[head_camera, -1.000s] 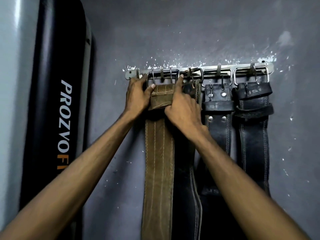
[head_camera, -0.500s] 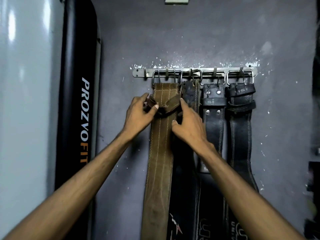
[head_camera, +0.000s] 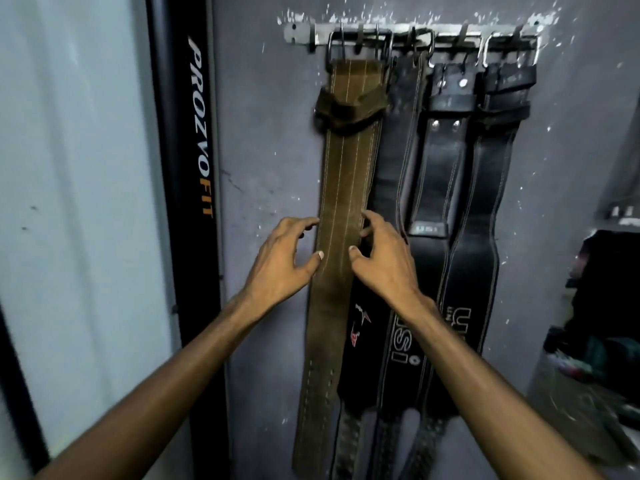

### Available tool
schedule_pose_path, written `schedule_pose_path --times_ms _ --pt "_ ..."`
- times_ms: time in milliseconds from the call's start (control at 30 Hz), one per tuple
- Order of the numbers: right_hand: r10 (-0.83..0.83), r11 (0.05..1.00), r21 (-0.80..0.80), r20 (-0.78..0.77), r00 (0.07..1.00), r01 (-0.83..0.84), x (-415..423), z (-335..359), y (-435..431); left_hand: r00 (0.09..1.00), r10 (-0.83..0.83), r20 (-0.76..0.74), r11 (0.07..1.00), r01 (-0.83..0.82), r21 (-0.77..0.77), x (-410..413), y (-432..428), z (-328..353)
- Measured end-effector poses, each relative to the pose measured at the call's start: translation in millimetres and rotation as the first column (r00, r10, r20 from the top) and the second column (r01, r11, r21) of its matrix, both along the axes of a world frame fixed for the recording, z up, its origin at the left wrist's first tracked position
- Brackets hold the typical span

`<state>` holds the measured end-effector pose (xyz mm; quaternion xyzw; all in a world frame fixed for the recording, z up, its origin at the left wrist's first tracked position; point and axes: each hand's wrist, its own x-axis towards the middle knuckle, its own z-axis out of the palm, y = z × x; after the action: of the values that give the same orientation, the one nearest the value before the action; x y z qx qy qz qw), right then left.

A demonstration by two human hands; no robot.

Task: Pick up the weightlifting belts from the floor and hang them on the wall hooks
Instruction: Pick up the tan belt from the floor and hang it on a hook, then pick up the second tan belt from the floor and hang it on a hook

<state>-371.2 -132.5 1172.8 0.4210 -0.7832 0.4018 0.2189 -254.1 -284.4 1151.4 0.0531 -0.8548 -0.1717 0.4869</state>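
Observation:
A brown leather weightlifting belt point(head_camera: 346, 174) hangs by its buckle from the metal hook rail point(head_camera: 301, 32) on the grey wall. Its loose keeper loop sags just below the buckle. Three black belts point(head_camera: 440, 168) hang to its right on the same rail. My left hand point(head_camera: 284, 261) is at the brown belt's left edge, halfway down, thumb tip touching the face, fingers spread and relaxed. My right hand point(head_camera: 384, 261) mirrors it at the right edge, thumb on the belt, fingers lightly curved. Neither hand grips the belt.
A tall black pad marked PROZVOFIT point(head_camera: 194, 133) stands upright left of the belts, next to a pale panel point(head_camera: 69, 168). At the right edge a shelf point(head_camera: 620, 220) and dark clutter point(head_camera: 602, 306) stick out from the wall.
Both hands have moved down from the brown belt's buckle and keeper loop to its middle. The belt hangs from the rail on its own. The view has moved closer and lower.

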Motion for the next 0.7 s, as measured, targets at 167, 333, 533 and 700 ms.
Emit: schedule_pose_path --times_ms 167,333,533,700 --pt "0.043 0.998 0.035 0.113 0.993 -0.047 -2.0 -89.5 12.2 0.985 0.038 0.167 0.988 -0.062 0.143 20.7 8.1 -108.2" --pt "0.063 0.977 0.173 0.307 0.950 -0.121 -4.6 -235.3 31.4 0.910 0.061 0.410 0.931 -0.200 0.305 47.8 32.3 -252.5" --pt "0.008 0.909 0.345 0.549 0.836 -0.235 19.2 -453.4 90.9 0.767 -0.045 0.640 0.724 -0.417 0.550 106.7 92.0 -459.4" --pt "-0.101 0.818 0.463 0.701 0.706 -0.342 68.0 -627.3 147.7 0.626 -0.139 0.767 0.543 -0.600 0.588 169.1 150.0 -625.3"
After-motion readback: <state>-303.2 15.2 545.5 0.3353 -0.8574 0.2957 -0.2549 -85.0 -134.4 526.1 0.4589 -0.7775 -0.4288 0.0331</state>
